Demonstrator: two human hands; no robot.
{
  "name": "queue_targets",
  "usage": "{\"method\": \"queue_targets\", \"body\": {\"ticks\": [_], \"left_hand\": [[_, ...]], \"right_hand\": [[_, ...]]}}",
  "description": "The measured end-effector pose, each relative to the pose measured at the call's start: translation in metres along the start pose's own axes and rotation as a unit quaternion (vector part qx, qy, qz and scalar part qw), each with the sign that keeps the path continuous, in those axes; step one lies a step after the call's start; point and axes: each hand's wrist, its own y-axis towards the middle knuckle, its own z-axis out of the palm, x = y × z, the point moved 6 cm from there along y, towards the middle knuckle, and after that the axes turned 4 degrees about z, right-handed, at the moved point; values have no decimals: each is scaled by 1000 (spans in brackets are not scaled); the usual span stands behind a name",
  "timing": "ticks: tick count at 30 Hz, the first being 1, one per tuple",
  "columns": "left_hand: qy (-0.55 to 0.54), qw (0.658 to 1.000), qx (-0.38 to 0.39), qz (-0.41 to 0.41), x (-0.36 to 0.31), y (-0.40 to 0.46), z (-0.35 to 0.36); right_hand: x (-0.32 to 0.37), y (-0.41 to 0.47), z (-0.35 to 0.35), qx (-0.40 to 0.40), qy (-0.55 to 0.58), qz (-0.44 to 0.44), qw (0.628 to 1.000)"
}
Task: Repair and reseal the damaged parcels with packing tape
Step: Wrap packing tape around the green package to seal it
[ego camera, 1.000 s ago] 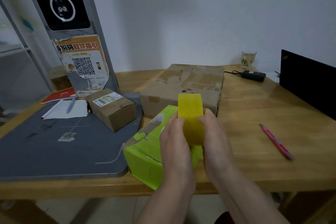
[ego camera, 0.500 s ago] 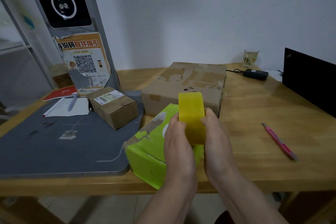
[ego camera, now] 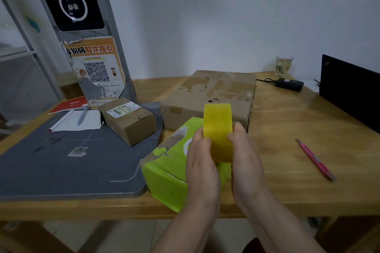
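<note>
Wooden table [ego camera: 287, 129], seen from above and in front, its near edge running across the lower view. Compared with the frame one second earlier, the layout is unchanged and the tape roll is held in the same place between both hands; only the viewpoint is slightly shifted. A grey mat [ego camera: 61, 160] covers the left part of the table, its rounded corner lying at the near edge. A large flat cardboard box [ego camera: 209, 92], marked with patches of torn tape, lies toward the back at centre. A green box [ego camera: 166, 174], its top edge scuffed to bare board, is set at the near edge, touching the mat's corner and standing just in front of the large box. A small brown box [ego camera: 129, 119] bearing a printed label rests on the mat, to the left of the other two.

The yellow tape roll [ego camera: 218, 131] is held upright above the green box, edge-on to the camera. It is gripped on its left side by the left hand [ego camera: 200, 162] and on its right side by the right hand [ego camera: 245, 160], fingers curled round the rim.

Bare table is seen to the right of the hands, as far as a pink utility knife [ego camera: 315, 159] lying well apart, with a dark screen [ego camera: 349, 88] at the right edge.
</note>
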Motion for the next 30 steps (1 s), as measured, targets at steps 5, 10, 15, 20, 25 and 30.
{"method": "queue_targets", "body": {"ticks": [5,10,15,20,25,30], "left_hand": [[-13,1000,-5,9,0,2,-3],[-48,998,33,14,3,4,-4],[-13,1000,21,16,0,4,-6],[-1,999,25,48,-10,2,-5],[-50,997,12,62,-14,1,-6],[-85,994,1,63,-15,3,-7]], "right_hand": [[5,-1,1,-12,-14,-7,1000],[6,0,6,-8,-18,-26,999],[7,-1,8,34,-45,-19,998],[6,-1,13,66,-36,-22,997],[3,-1,12,78,-2,-10,997],[9,-5,14,103,-44,-26,993]]}}
